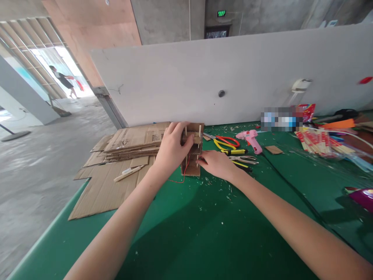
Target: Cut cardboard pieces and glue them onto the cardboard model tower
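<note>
A small cardboard structure (192, 169) with pale wooden sticks stands on the green tabletop, and a thin red wire (184, 177) trails from its lower left. My left hand (174, 146) is closed round its upper left side, thumb across the front. At its right side, lower down, my right hand (216, 164) pinches at a short wooden stick (197, 160); the fingertips are partly hidden. Stacked cardboard sheets (131, 142) lie just left of my left hand. Beyond my right hand are pliers (243, 159) and red-and-yellow-handled scissors (227, 143).
A pink glue gun (251, 140) with a black cord lies to the right. Packets of sticks (317, 144) and a purple object (363, 197) are farther right. A white panel (186, 85) borders the back of the green table (204, 233). A person (62, 79) is far off at left.
</note>
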Available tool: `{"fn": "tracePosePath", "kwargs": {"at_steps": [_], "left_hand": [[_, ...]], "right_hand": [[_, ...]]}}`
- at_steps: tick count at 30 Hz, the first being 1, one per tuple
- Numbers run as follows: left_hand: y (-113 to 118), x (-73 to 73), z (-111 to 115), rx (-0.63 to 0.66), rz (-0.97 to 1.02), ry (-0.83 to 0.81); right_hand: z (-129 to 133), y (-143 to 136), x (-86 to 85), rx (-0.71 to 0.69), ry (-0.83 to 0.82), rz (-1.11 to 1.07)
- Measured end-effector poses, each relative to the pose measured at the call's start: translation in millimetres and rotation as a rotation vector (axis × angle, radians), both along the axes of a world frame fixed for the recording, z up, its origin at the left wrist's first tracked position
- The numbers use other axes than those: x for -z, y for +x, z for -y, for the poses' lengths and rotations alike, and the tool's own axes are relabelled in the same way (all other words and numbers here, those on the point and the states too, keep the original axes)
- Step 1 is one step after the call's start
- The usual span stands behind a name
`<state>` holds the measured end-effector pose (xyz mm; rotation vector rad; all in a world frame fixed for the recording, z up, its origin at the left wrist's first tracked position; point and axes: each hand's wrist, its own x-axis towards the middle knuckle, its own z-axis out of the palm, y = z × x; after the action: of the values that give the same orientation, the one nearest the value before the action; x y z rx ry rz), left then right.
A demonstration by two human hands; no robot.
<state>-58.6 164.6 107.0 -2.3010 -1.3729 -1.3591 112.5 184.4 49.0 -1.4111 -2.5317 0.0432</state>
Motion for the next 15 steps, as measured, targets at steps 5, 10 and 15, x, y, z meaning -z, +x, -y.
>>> {"fn": "tracePosePath", "kwargs": {"at_steps": [5, 10, 15], "left_hand": [[-0.1, -0.1, 0.0, -0.010, -0.010, 0.000], [1.5, 1.4, 0.0, -0.013, -0.007, 0.007], [1.4, 2.0, -0.2, -0.010, -0.013, 0.007]], "right_hand": [[-2.1, -3.1, 3.7, 0.052, -0.005, -0.012], [-3.6, -6.4, 9.8, 0.069, -0.009, -0.011], [4.7, -7.0, -0.8, 0.090, -0.014, 0.051]]}}
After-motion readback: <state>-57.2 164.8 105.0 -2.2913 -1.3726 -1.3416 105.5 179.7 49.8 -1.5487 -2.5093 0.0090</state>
